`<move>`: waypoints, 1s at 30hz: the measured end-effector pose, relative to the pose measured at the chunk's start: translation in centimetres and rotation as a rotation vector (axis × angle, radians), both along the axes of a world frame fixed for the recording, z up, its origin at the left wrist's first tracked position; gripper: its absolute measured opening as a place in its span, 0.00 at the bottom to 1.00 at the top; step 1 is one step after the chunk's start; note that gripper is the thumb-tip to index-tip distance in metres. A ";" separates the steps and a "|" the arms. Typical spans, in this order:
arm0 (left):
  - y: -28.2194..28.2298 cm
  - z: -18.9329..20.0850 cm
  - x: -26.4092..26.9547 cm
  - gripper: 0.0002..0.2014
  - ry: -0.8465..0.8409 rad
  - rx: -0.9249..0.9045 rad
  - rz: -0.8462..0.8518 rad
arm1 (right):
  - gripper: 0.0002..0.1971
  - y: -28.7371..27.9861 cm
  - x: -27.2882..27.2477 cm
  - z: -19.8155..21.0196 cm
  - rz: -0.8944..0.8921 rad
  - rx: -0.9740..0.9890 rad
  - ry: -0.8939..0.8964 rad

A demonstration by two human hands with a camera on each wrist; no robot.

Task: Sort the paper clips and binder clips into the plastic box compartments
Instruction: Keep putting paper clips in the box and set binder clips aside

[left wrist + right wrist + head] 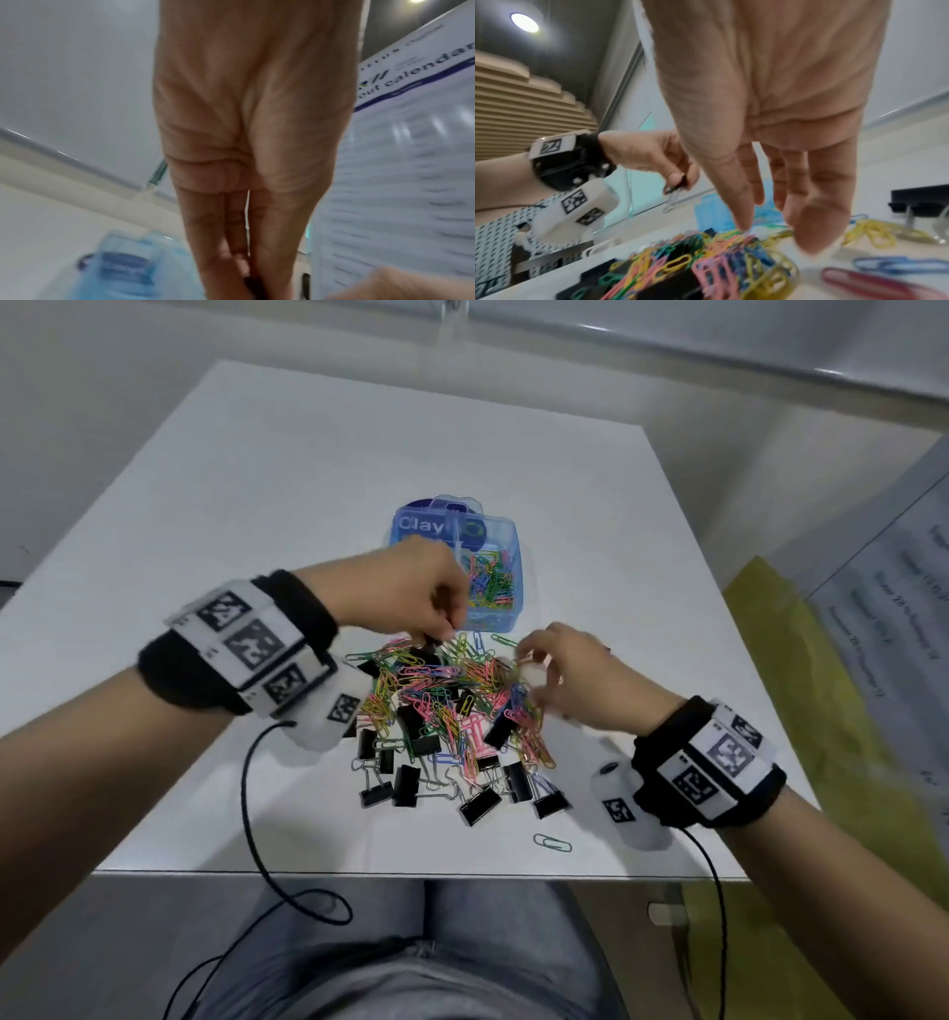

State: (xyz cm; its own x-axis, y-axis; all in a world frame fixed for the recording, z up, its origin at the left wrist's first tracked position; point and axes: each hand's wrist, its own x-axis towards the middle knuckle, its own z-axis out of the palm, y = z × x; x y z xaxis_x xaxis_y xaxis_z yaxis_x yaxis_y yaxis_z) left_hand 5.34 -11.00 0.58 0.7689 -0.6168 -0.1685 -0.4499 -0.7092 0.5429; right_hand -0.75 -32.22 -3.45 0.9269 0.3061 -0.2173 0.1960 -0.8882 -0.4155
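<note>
A heap of coloured paper clips (pixel 452 695) mixed with black binder clips (pixel 480 803) lies mid-table. Behind it stands the blue plastic box (pixel 506 526), its right compartment holding paper clips (pixel 490 588); my left hand hides the left compartment. My left hand (pixel 436 634) hovers at the heap's far edge beside the box and pinches a black binder clip (pixel 677 187) whose wire handle hangs down; the left wrist view shows that clip as a dark shape (pixel 253 284) between the fingers. My right hand (pixel 534 665) hangs over the heap's right side, fingers (pixel 813 233) straight and holding nothing.
One silver paper clip (pixel 552 842) lies alone near the table's front edge (pixel 411 873). Loose yellow, blue and red clips (pixel 870 235) are scattered right of the heap. A yellow-green surface (pixel 801 711) and a printed calendar sheet (pixel 898 608) border the table's right side.
</note>
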 end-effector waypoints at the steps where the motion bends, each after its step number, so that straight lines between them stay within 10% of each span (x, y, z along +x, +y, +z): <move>1: 1.3 0.1 0.5 0.03 0.011 0.010 0.065 | 0.21 -0.4 0.7 0.1 -0.027 -0.028 -0.044; 12: 8.0 -2.3 2.6 0.04 0.117 0.246 0.365 | 0.19 2.1 0.7 0.4 0.153 -0.138 0.095; 18: 7.0 -2.3 3.0 0.23 -0.003 0.251 0.398 | 0.48 3.1 0.9 1.2 0.144 -0.242 0.153; 30: 4.6 -3.2 4.1 0.29 0.305 -0.151 0.605 | 0.05 4.3 2.3 0.7 0.112 -0.066 -0.003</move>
